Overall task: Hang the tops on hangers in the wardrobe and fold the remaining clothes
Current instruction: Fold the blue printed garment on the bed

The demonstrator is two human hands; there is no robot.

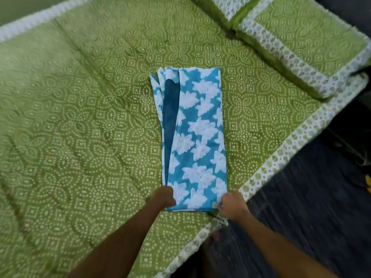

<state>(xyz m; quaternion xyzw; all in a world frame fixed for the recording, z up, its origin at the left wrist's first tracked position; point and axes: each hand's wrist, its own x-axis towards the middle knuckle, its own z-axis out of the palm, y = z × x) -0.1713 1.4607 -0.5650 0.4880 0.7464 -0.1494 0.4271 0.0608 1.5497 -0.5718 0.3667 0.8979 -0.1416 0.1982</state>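
Note:
A blue garment with white flower print [197,137] lies folded into a long narrow strip on the green patterned bed [80,127]. Its plain dark blue inner side shows along the left. My left hand [163,198] grips the strip's near left corner. My right hand [232,205] pinches the near right corner, close to the bed's edge. The far end of the strip lies flat towards the pillows.
Two green pillows with white lace borders [305,43] lie at the bed's far right. The bed's white bordered edge [281,155] runs diagonally on the right, with dark floor [313,207] beyond it. A yellow object [368,182] shows at the right edge.

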